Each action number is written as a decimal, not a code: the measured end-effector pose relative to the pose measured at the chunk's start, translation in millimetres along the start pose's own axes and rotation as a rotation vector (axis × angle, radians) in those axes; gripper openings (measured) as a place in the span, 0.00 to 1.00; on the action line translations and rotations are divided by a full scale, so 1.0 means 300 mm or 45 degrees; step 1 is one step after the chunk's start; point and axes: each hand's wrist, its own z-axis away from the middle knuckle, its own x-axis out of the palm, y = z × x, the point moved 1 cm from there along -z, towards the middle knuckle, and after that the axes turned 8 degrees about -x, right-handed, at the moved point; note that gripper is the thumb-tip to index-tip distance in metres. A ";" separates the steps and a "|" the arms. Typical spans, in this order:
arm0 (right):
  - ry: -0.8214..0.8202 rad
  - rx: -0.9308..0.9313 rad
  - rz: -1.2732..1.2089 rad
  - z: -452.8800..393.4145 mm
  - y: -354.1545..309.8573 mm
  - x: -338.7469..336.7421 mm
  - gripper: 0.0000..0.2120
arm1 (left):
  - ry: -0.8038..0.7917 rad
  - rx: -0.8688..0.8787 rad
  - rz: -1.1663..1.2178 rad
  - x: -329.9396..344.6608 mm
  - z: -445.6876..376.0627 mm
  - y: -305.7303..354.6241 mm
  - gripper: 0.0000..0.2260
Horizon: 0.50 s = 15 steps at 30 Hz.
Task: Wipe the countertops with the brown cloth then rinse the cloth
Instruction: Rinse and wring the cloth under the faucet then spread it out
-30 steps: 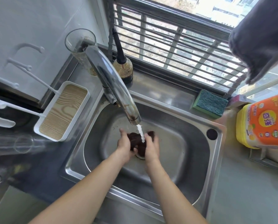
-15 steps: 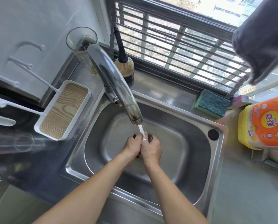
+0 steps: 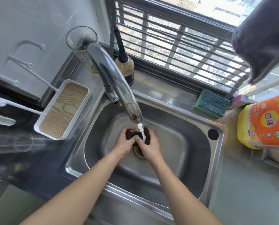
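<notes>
The brown cloth (image 3: pixel 132 134) is bunched up between both hands over the drain of the steel sink (image 3: pixel 198 148). My left hand (image 3: pixel 123 144) grips its left side and my right hand (image 3: pixel 151 145) grips its right side, thumbs pressed together. A white stream of water runs from the chrome faucet (image 3: pixel 114 82) onto the cloth. Most of the cloth is hidden by my fingers.
A white tray with a wood-grain base (image 3: pixel 62 109) sits left of the sink. A glass (image 3: pixel 83 44) and a brown bottle (image 3: pixel 125 67) stand behind the faucet. A green sponge (image 3: pixel 211 103) lies on the sill, and a yellow-orange detergent jug (image 3: pixel 265 124) stands at right. A grey cloth (image 3: pixel 263 36) hangs at top right.
A second ago the cloth was spread between my hands, then squeezed tight out of sight. Now my hands have loosened slightly and more brown cloth shows under the water.
</notes>
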 end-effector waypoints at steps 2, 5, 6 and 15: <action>-0.024 -0.122 0.048 0.006 0.006 0.030 0.20 | 0.094 -0.036 0.076 0.033 0.015 0.016 0.06; 0.047 -0.139 0.038 0.022 -0.029 0.041 0.15 | 0.160 -0.080 0.093 0.075 0.034 0.011 0.08; 0.075 -0.108 0.025 0.026 -0.033 0.045 0.16 | 0.162 -0.057 0.041 0.081 0.032 -0.001 0.10; 0.136 0.137 -0.337 0.022 -0.016 -0.033 0.23 | 0.195 0.084 0.037 0.061 0.037 0.039 0.06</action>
